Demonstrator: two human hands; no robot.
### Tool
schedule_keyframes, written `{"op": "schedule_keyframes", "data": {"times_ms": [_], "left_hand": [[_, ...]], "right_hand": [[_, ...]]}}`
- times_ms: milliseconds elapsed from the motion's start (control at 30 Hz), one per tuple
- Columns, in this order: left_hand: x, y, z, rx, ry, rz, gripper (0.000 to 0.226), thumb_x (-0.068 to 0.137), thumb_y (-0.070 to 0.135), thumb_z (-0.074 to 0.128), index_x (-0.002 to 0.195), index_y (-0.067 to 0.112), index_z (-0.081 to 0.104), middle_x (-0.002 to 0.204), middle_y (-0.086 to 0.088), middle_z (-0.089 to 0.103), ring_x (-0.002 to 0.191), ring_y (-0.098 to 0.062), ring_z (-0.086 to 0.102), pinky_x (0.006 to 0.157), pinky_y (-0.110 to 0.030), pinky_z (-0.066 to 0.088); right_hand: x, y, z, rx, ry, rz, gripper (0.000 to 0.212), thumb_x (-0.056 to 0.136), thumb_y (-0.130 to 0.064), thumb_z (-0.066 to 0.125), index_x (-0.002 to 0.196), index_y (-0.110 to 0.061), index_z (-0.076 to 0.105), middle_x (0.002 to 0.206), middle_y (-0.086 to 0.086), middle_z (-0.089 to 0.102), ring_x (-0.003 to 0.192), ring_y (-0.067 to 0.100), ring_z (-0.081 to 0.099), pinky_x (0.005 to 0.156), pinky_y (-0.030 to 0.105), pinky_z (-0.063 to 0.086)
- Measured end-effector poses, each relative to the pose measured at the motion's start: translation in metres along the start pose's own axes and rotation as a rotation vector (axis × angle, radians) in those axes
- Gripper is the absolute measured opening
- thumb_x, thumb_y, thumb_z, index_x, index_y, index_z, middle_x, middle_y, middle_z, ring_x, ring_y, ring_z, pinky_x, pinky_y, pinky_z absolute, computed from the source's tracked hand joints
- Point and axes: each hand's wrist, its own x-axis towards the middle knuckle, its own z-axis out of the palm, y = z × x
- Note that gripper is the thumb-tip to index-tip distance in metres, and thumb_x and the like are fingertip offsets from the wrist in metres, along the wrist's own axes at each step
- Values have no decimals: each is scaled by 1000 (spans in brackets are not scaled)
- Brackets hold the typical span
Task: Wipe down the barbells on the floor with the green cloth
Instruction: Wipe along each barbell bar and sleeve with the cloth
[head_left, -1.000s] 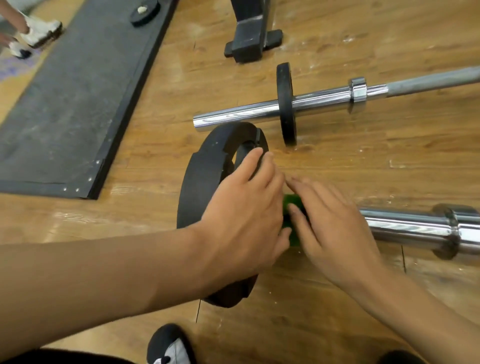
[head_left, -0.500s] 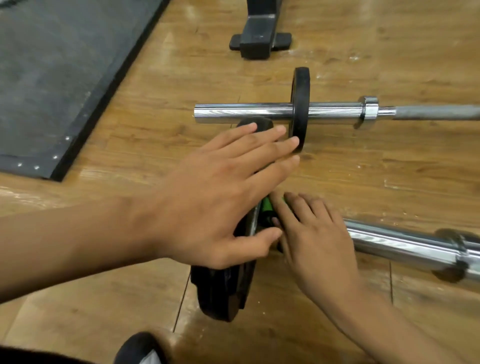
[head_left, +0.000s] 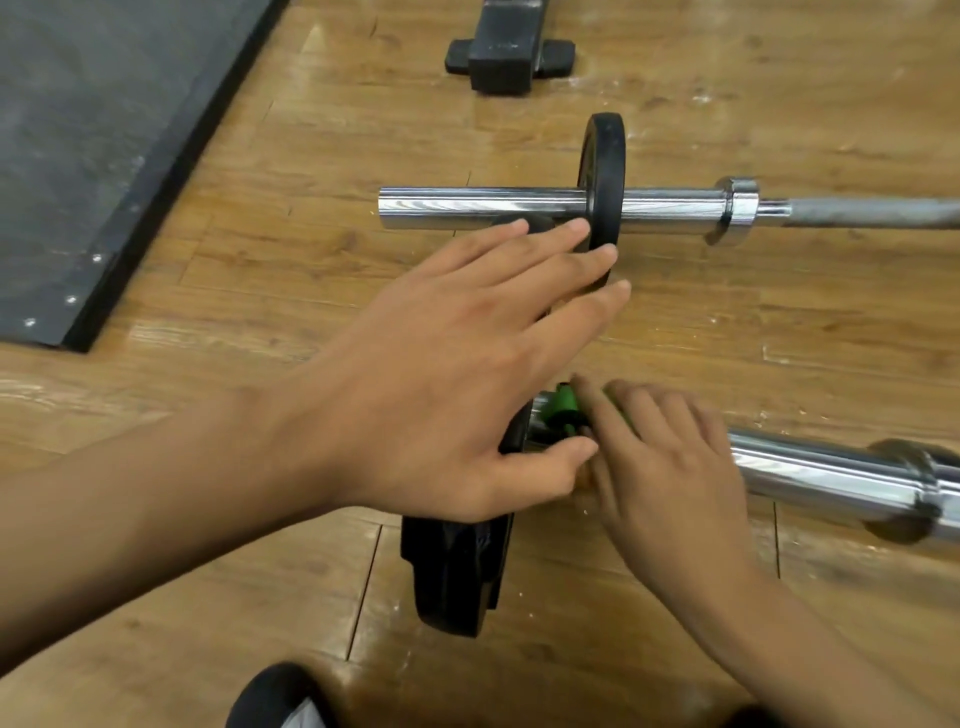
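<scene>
Head view, from near to far. At the bottom edge, the toe of a dark shoe (head_left: 275, 696) on the wooden floor (head_left: 779, 338). Above it, a black weight plate (head_left: 457, 571) stands on edge at the end of the near barbell (head_left: 831, 473), whose chrome sleeve runs off to the right. The left hand (head_left: 441, 389) lies across the upper part of this plate, its grip apart: fingers straight and spread, thumb extended toward the bar. The right hand (head_left: 670, 467) rests on the sleeve just beside the plate, fingers laid over the green cloth (head_left: 563, 400), which lies against the bar and is mostly hidden; whether this grip closes round the cloth cannot be told. Beyond the hands, the far barbell (head_left: 493, 208) lies parallel, carrying a thin black plate (head_left: 605, 182) upright on its sleeve. Farthest: a dark mat (head_left: 104, 130) at left and a black stand foot (head_left: 506, 52) at top.
</scene>
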Motion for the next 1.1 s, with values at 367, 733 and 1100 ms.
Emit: {"op": "schedule_keyframes", "data": {"times_ms": [367,733,1100], "left_hand": [[16,-19,-1,-68,120,84,59,97,50,45,135,11,68,151,-10,58,150,-28,42,123,-53,28],[13,-12,11,-72,113,48,70,94,57,46,144,10,61,163,-13,42,158,-31,27,127,-51,22],[14,0,25,58,224,-126,80,93,56,50,151,1,51,163,-17,40,157,-32,28,128,-48,21]], "right_hand": [[11,-30,15,113,108,178,51,103,-29,40,151,-16,51,136,13,62,131,37,53,120,55,30],[-9,18,25,3,265,250,51,101,-18,55,152,-19,52,141,14,60,137,40,47,125,59,15],[-1,61,28,-38,378,360,46,105,-20,49,151,-24,54,142,11,60,139,38,47,125,62,12]]}}
